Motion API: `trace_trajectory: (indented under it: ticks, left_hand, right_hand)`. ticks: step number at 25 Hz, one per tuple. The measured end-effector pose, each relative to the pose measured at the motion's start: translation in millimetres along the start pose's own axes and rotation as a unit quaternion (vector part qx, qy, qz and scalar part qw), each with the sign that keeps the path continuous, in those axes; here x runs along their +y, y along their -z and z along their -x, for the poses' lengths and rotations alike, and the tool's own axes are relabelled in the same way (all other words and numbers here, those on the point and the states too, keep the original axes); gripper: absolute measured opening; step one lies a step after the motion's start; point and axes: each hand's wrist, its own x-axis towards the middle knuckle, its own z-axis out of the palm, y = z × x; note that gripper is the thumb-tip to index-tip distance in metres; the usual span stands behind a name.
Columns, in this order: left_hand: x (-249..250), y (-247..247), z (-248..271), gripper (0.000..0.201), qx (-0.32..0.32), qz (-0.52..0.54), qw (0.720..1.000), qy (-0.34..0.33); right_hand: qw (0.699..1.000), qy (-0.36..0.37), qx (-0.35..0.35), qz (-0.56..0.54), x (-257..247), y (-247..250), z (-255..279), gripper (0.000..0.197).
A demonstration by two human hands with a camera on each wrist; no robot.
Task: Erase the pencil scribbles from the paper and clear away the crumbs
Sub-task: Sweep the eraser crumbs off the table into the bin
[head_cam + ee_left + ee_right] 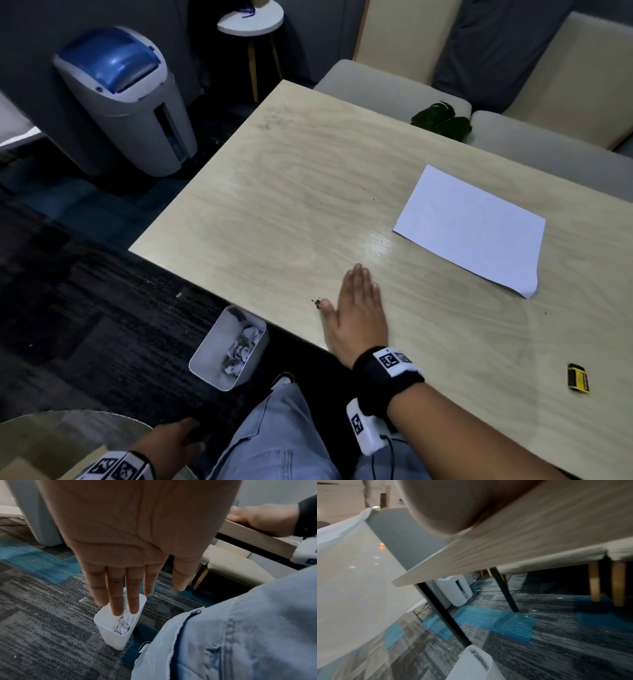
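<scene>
Right hand (pixel 356 308) flat on table (pixel 274 205), crumbs (pixel 317 303) beside thumb

Right wrist view motion-blurred; right hand (pixel 443 507) cut off at top edge. Crumbs (pixel 317 303) too small to resolve. Left hand (pixel 171 445) dim, lower left.

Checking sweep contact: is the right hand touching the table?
Touching. The head view shows the right hand lying flat, fingers straight, on the table near its edge, thumb beside the crumbs.

Nothing here can be read: the wristbands (pixel 390 359) carry only black-and-white square markers, and the yellow-and-black eraser (pixel 578 377) print is too small.
</scene>
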Motion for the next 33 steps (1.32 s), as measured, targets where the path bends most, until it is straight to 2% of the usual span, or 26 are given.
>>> trace_trajectory:
  ticks: [4,6,8,10,13,18,22,25,30,33]
  left_hand:
    - [4,-2,3,0.055,-0.010,-0.009,1.000,-0.003]
    - [7,-2,4,0.057,-0.005,-0.014,1.000,-0.003]
    - [6,-2,6,0.057,0.001,-0.020,1.000,-0.006]
    - [6,-2,7,0.056,0.001,-0.026,1.000,-0.001]
    - [6,-2,9,0.056,0.000,-0.023,1.000,0.002]
    - [10,-2,11,0.058,-0.015,-0.019,1.000,0.014]
    - [12,-1,11,0.058,-0.030,-0.017,0.999,0.020]
    - [8,0,11,0.058,-0.023,-0.020,0.999,0.011]
    - [2,-3,11,0.057,-0.006,-0.018,1.000,0.004]
    - [1,-6,9,0.057,0.004,-0.005,1.000,0.005]
  right_hand:
    - [0.986,0.154,-0.062,-0.013,-41,-8,5,0.075]
    - [0.981,0.175,-0.069,-0.048,-37,3,5,0.074]
    - [0.989,0.137,-0.013,-0.054,-14,7,14,0.084]
    - [0.997,0.069,0.041,-0.002,18,2,37,0.086]
    - [0.997,0.011,0.018,0.072,33,-14,72,0.089]
    - [0.999,0.015,-0.019,0.037,-39,-27,44,0.093]
    - [0.994,0.100,-0.050,0.007,-80,-23,14,0.084]
    - [0.992,0.113,-0.034,-0.038,-68,-8,13,0.078]
    - [0.998,0.052,-0.004,0.032,-15,-15,46,0.083]
    - [0.997,0.050,-0.023,0.055,-23,-27,49,0.085]
